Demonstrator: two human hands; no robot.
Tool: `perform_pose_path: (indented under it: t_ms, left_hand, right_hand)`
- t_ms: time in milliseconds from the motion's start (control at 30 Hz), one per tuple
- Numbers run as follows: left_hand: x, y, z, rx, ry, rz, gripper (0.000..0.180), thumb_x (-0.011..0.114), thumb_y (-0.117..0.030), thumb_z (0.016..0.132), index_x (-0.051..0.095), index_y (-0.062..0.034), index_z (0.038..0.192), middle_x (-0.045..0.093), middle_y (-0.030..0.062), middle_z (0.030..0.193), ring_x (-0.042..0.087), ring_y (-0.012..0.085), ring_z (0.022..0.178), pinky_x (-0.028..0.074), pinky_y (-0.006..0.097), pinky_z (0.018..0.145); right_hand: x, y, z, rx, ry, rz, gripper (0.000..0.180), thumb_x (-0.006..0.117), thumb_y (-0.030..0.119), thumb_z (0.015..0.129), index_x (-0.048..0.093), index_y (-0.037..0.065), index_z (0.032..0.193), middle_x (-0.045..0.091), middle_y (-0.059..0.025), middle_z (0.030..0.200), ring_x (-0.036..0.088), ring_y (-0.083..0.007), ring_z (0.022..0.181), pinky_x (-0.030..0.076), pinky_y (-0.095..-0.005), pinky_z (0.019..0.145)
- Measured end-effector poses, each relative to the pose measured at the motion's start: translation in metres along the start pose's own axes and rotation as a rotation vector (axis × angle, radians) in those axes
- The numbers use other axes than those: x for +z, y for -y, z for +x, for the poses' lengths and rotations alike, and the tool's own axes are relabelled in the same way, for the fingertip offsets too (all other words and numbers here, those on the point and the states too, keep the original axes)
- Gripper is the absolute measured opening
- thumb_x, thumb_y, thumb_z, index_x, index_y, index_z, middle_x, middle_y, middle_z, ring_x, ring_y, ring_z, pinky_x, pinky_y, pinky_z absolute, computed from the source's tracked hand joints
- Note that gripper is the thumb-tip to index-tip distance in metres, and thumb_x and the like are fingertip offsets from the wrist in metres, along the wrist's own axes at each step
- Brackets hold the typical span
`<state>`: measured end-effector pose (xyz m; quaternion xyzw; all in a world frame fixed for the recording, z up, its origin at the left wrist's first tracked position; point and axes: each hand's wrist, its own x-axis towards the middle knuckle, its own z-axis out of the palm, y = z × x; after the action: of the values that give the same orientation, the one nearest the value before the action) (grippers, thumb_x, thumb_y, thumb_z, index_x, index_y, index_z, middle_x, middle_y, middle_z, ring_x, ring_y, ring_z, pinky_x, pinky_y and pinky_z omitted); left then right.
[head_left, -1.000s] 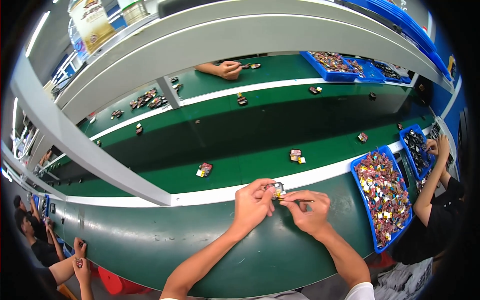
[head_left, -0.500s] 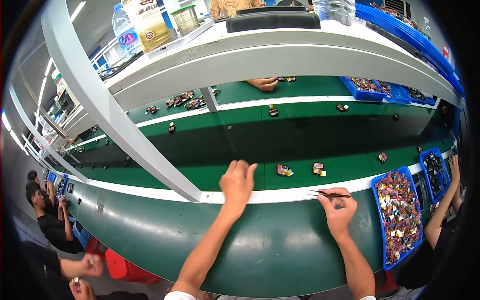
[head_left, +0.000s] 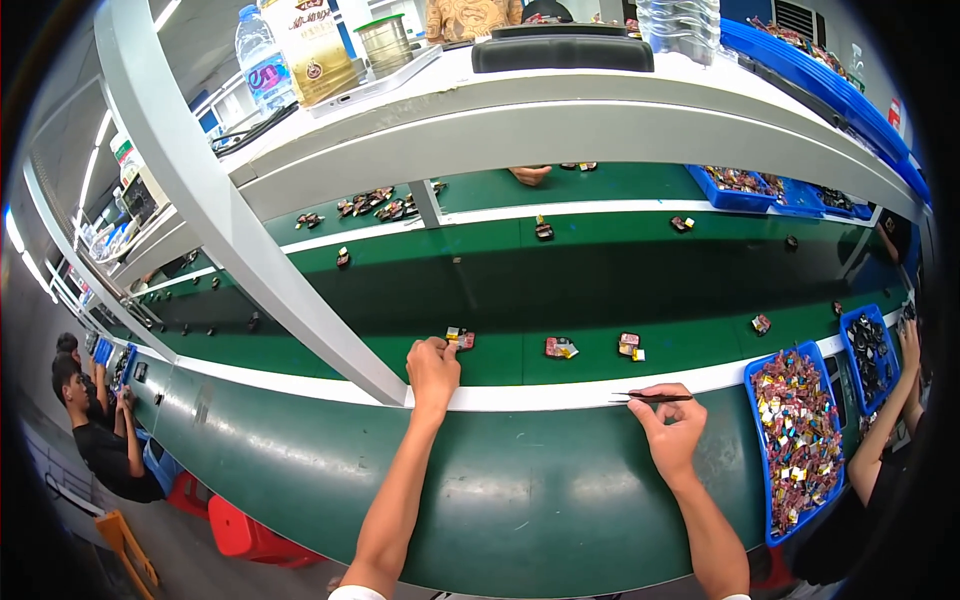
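My left hand (head_left: 432,374) reaches over the white rail to the near green conveyor belt. Its fingers are bent together at the edge of a small black-and-pink electronic part (head_left: 462,338) with a yellow and white tab; the fingertips are partly hidden. Dark tweezers (head_left: 660,398) lie in my right hand (head_left: 672,425), pinched between thumb and fingers above the rail, tips pointing left. Two similar parts, one a black-and-pink piece (head_left: 560,347) and the other a piece with a yellow-white tab (head_left: 630,347), sit on the belt between and beyond my hands.
A blue tray (head_left: 765,480) heaped with small coloured parts stands at my right, with another blue tray (head_left: 868,345) of black parts beyond. A slanted grey post (head_left: 270,270) rises left of my left hand. Overhead runs a shelf (head_left: 560,120). Co-workers sit on both sides.
My left hand has moved left and its spread fingers have come together at a part that was out of sight before. Parts on the near belt have shifted slightly left. The tweezers stay held.
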<state>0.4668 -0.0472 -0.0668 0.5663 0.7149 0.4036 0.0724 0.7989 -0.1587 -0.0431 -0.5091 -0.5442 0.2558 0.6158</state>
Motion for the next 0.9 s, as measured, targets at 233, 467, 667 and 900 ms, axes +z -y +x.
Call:
perform_pose_path:
  t_ms: [233,467,667,900]
  left_hand:
    - [0.012,0.006,0.026,-0.235,0.073,-0.461,0.018,0.063,-0.004,0.093,0.066,0.0134,0.096,0.070,0.0205,0.078,0.071,0.0312,0.063,0.057,0.036,0.052]
    - [0.006,0.006,0.028,-0.211,0.007,0.043,0.030,0.067,-0.021,0.092,0.065,0.0050,0.077,0.069,0.0191,0.078,0.065,0.0429,0.076,0.051,0.052,0.070]
    - [0.017,0.009,0.031,-0.159,-0.097,0.119,0.030,0.069,-0.025,0.090,0.067,0.0019,0.077,0.071,0.0172,0.076,0.068,0.0408,0.076,0.052,0.046,0.073]
    - [0.022,-0.027,0.011,-0.153,0.079,-0.393,0.022,0.066,-0.017,0.093,0.067,0.0045,0.089,0.074,0.0140,0.080,0.065,0.0233,0.057,0.049,0.035,0.055]
  right_hand:
    - [-0.002,-0.010,-0.002,-0.019,0.033,-0.037,0.018,0.079,-0.008,0.076,0.069,-0.003,0.091,0.070,-0.0056,0.088,0.047,-0.0005,0.053,0.033,-0.0170,0.050]
    - [0.003,-0.007,-0.002,0.001,0.012,-0.005,0.013,0.081,-0.005,0.075,0.071,-0.005,0.083,0.075,-0.0078,0.087,0.048,-0.0014,0.049,0.035,-0.0180,0.049]
    - [0.005,-0.007,-0.002,0.008,0.025,-0.001,0.014,0.081,-0.005,0.075,0.071,-0.005,0.084,0.075,-0.0079,0.087,0.047,-0.0017,0.048,0.036,-0.0182,0.049]
    - [-0.001,-0.005,-0.004,0.033,0.027,-0.028,0.015,0.081,-0.005,0.076,0.070,-0.004,0.086,0.074,-0.0060,0.082,0.043,-0.0001,0.049,0.032,-0.0176,0.048]
